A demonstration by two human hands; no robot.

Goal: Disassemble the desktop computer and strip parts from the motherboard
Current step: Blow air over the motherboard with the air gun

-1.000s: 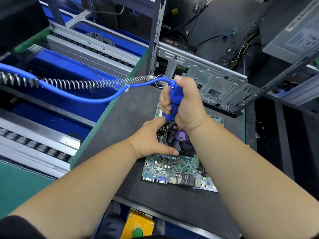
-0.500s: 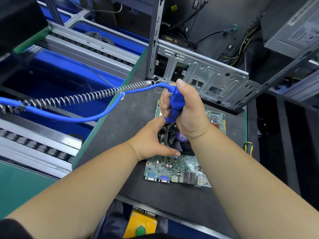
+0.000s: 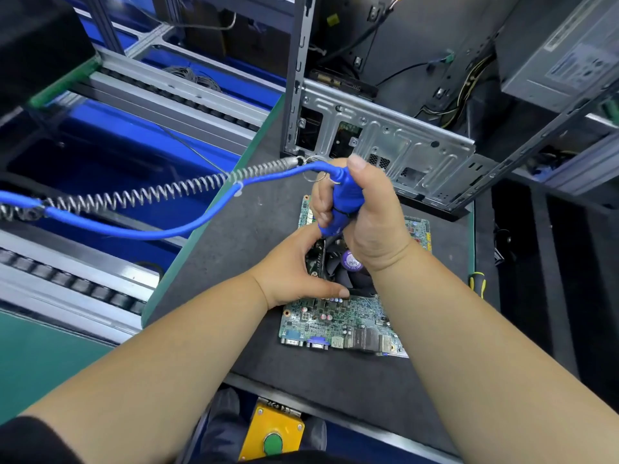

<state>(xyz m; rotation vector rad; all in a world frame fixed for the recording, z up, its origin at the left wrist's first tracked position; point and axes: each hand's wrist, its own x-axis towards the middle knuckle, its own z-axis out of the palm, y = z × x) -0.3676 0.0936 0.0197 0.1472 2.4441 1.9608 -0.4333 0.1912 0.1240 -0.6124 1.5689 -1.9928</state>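
Blue screwdriver (image 3: 345, 202) tip hidden behind right hand (image 3: 371, 226).
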